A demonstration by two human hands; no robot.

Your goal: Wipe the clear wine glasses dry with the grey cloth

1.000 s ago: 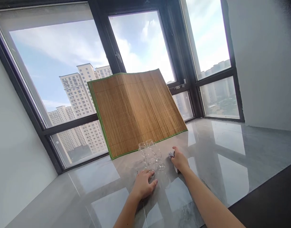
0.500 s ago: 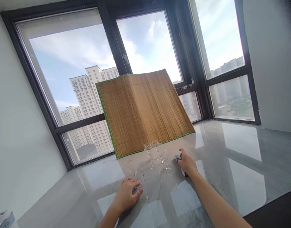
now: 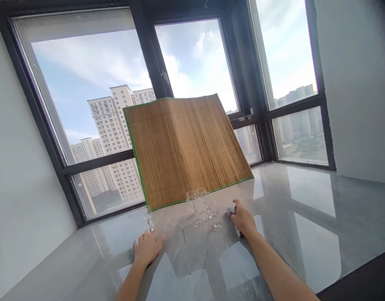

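Observation:
A stemmed glass (image 3: 147,215) stands upright on the shiny grey stone surface at left. Just in front of its foot is my left hand (image 3: 147,247), palm down, fingers spread and thumb out to the right; the fingertips reach the foot or lie right beside it, and their exact contact is partly hidden. My right hand (image 3: 243,219) is closed around a crumpled white cloth (image 3: 231,209), with part of it showing below the palm. Between the hands several clear stemmed glasses (image 3: 201,209) stand in a close group.
Behind the glasses, a bamboo mat (image 3: 188,146) with green edging leans against the dark window frame (image 3: 148,50). White walls (image 3: 16,175) flank the windows. A dark edge (image 3: 358,276) borders the surface at lower right.
My left hand and the single stemmed glass have shifted left, away from the group, and the fingers now spread wider. My right hand still grips the cloth; the view has turned slightly.

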